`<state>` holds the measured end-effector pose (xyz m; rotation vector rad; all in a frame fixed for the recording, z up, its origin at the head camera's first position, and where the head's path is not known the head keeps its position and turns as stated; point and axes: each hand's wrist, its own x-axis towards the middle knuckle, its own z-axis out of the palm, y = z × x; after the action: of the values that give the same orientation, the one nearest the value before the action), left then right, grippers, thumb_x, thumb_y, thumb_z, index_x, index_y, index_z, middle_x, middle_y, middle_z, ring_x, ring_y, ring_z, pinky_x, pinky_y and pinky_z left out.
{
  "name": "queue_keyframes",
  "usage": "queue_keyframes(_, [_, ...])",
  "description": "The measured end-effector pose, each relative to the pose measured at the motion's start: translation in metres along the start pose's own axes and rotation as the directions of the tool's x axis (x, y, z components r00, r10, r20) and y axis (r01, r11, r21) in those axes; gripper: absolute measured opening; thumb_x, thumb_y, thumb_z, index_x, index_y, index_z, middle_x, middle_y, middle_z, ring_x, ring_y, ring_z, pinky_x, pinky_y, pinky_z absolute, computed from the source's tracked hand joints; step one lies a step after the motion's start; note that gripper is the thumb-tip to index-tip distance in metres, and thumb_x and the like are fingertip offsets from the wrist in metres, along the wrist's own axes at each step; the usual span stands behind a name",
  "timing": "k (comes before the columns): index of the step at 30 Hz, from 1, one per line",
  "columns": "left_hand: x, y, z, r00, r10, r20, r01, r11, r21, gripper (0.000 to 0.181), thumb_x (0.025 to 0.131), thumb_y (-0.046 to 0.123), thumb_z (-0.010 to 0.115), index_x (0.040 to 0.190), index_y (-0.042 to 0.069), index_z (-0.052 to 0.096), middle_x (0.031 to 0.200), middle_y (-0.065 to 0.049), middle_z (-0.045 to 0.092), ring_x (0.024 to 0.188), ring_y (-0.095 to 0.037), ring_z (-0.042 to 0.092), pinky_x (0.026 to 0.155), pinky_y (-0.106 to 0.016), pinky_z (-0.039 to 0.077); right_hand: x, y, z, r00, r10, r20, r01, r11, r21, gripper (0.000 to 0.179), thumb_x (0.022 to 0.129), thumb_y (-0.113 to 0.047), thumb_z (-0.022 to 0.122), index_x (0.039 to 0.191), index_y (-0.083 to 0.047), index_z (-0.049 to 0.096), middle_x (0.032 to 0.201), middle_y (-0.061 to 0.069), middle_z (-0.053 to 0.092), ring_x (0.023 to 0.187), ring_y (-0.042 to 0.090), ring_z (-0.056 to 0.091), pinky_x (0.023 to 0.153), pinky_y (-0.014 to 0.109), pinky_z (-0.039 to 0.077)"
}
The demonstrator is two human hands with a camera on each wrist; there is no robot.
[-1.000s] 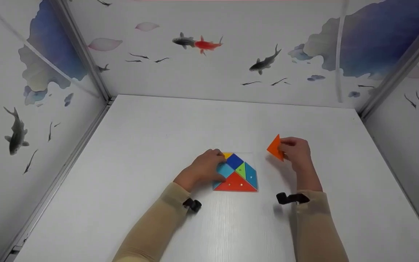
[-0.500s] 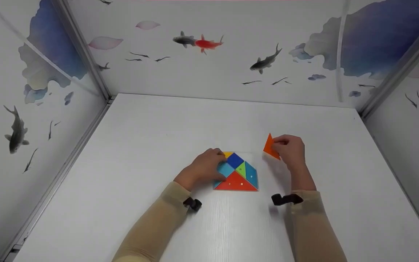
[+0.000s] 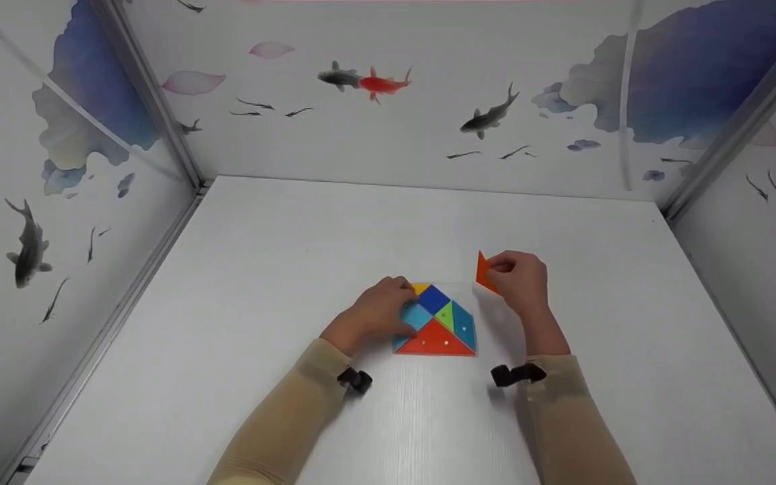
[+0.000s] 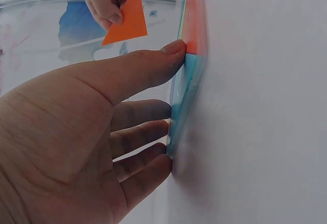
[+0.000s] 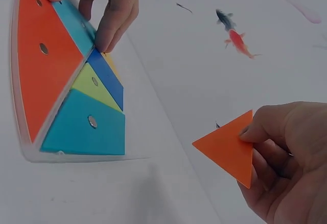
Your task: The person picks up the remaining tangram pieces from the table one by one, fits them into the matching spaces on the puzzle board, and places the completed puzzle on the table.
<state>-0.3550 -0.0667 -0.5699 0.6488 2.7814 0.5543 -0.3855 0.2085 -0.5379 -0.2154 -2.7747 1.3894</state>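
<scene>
A see-through tray (image 5: 28,150) lies on the table with tangram pieces set in it. Among them are a red triangle (image 3: 436,339), a dark blue square (image 3: 435,300), a small green triangle (image 3: 444,313), a teal piece (image 5: 84,129) and a bit of yellow. At its back right corner the bare base shows. My left hand (image 3: 381,306) rests on the tray's left side, thumb and fingertips on the pieces, partly hiding a light blue piece (image 5: 71,22). Off the tray's back right corner, my right hand (image 3: 523,279) pinches an orange triangle (image 5: 230,145), raised and tilted on edge.
The white table (image 3: 280,229) spreads out around the tray. White walls (image 3: 388,135) with painted fish close it in at the back and both sides. A small black wrist camera (image 3: 356,380) sits on the left sleeve and another (image 3: 517,375) on the right.
My right hand has moved left towards the tray with the orange triangle, which has turned more edge-on to the head view. The left hand and the tray have stayed put.
</scene>
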Motion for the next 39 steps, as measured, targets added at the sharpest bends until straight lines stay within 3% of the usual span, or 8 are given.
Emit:
queue_keyframes(6, [0.002,-0.003,0.001,1.0,0.009,-0.008,-0.009,1.0,0.022,0.062,0.09,0.039,0.084,0.145,0.019,0.066,0.151,-0.003,0.054,0.139,-0.022,0.05,0.117,-0.039,0.05,-0.002,-0.003,0.009,0.996,-0.09,-0.014,0.089,0.996,-0.031,0.02,0.094,-0.013,0.07,0.111,-0.009,0.08,0.108,0.012,0.075,0.098,0.028,0.066,0.083,0.032,0.059])
queue_keyframes(12, [0.001,-0.002,0.002,1.0,-0.009,-0.008,0.009,1.0,-0.009,0.063,0.09,0.039,0.084,0.147,0.019,0.065,0.152,-0.003,0.054,0.141,-0.022,0.049,0.119,-0.041,0.049,-0.004,-0.006,0.019,0.99,-0.138,0.012,0.138,0.987,-0.077,0.017,0.097,-0.012,0.071,0.11,-0.009,0.081,0.105,0.013,0.075,0.096,0.028,0.067,0.084,0.036,0.061])
queue_keyframes(28, [0.0,-0.002,0.002,1.0,-0.008,-0.006,0.008,1.0,-0.017,0.062,0.091,0.039,0.084,0.146,0.02,0.065,0.152,-0.003,0.053,0.14,-0.022,0.049,0.118,-0.04,0.049,-0.01,-0.007,0.04,0.983,-0.179,0.03,0.182,0.965,-0.19,0.014,0.097,-0.015,0.076,0.109,-0.008,0.082,0.103,0.012,0.078,0.093,0.028,0.069,0.085,0.04,0.065])
queue_keyframes(35, [0.004,-0.005,0.003,0.999,0.041,-0.01,-0.041,0.999,0.029,0.062,0.09,0.04,0.083,0.145,0.017,0.066,0.149,-0.004,0.056,0.137,-0.022,0.051,0.116,-0.039,0.05,-0.008,-0.001,0.045,0.973,-0.233,0.009,0.229,0.948,-0.221,0.013,0.096,-0.015,0.078,0.105,-0.008,0.083,0.1,0.012,0.079,0.093,0.028,0.07,0.085,0.041,0.065])
queue_keyframes(39, [0.005,-0.007,0.003,0.999,0.042,-0.005,-0.042,0.999,0.027,0.063,0.09,0.041,0.083,0.145,0.017,0.066,0.15,-0.004,0.056,0.138,-0.023,0.05,0.116,-0.039,0.05,-0.008,-0.001,0.047,0.976,-0.216,0.01,0.213,0.95,-0.227,0.013,0.097,-0.015,0.077,0.106,-0.009,0.083,0.102,0.012,0.079,0.095,0.028,0.07,0.086,0.042,0.065])
